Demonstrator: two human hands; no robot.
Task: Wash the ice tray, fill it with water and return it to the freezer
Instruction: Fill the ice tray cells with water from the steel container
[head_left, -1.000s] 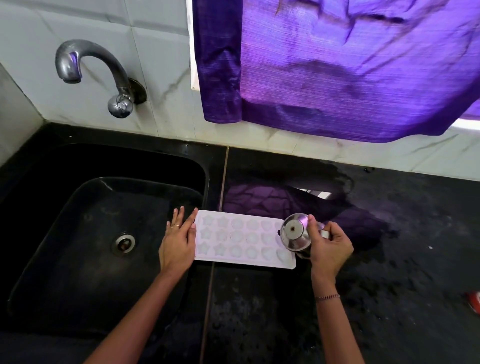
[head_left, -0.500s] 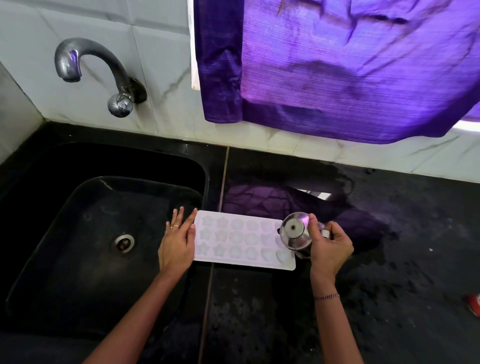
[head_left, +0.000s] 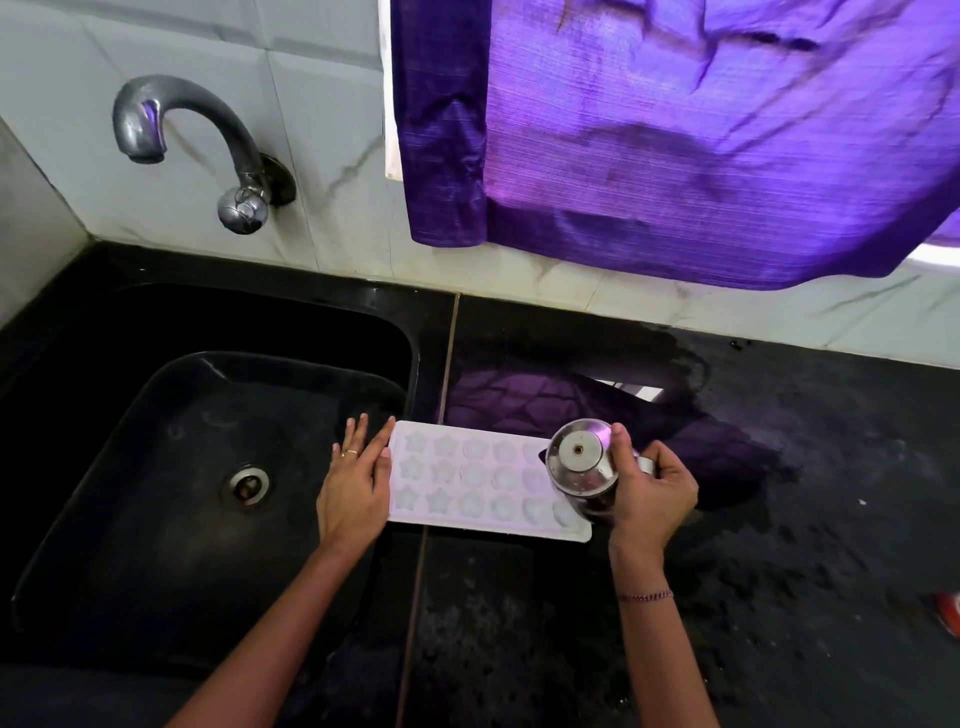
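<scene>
We see the white plastic ice tray with star and round moulds lying flat on the black stone counter, its left end reaching the rim of the black sink. The left hand lies flat with fingers stretched out and together, pressed against the tray's left edge, partly over the sink rim; it grips nothing, and a ring shows on one finger. The right hand is wrapped around a small shiny steel jug, closed on its body and handle, and holds it tilted over the tray's right end, its round base turned towards us. We cannot tell whether water is running from it. A thin bracelet circles the right wrist. On the far wall a curved metal tap stands over the sink, and a purple cloth hangs at the far right, mirrored in the wet counter beyond the tray.
</scene>
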